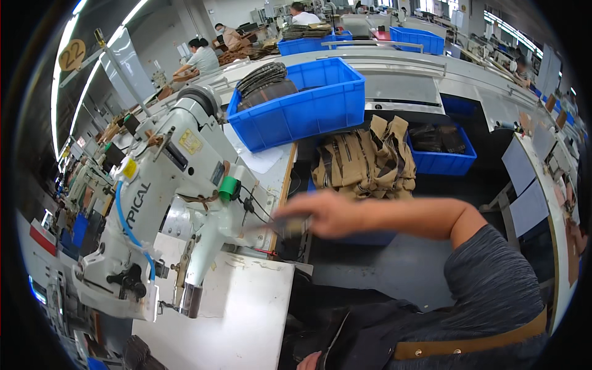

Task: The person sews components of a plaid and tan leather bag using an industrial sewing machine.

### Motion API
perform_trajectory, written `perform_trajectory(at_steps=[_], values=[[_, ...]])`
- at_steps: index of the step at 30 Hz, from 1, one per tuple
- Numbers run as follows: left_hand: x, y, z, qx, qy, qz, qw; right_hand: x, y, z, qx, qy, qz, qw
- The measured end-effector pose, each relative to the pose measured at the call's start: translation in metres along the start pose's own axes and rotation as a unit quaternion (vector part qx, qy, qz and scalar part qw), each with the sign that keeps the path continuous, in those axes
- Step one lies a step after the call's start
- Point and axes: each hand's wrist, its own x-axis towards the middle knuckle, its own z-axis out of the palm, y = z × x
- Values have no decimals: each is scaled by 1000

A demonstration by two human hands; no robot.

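My right hand [324, 213] reaches left across the space beside the sewing machine, blurred by motion. Its fingers are closed around a dark, flat piece [291, 221] too smeared to name. Just left of that hand stands a white industrial sewing machine [203, 142] with a narrow cylinder arm [206, 253] and a green thread spool [228, 187]. Only a small part of my left hand [309, 361] shows at the lower edge, over my dark clothing; its fingers are mostly hidden.
A blue bin [296, 114] with dark pieces stands behind the machine. Tan fabric pieces with zippers [364, 157] are heaped beyond my right arm, beside another blue bin [444, 161]. The white table [246, 296] ends near my body. Other people work farther back.
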Motion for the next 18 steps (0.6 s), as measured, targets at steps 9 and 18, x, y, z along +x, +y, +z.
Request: perform_trajectory(at_steps=[9,18], values=[[12,-2,7,-29,11,-197,980,221,83,-224,-367,449,-193,792],[3,-35,29,36,13,-319,947,325,166,-263,-501,259,203,800]])
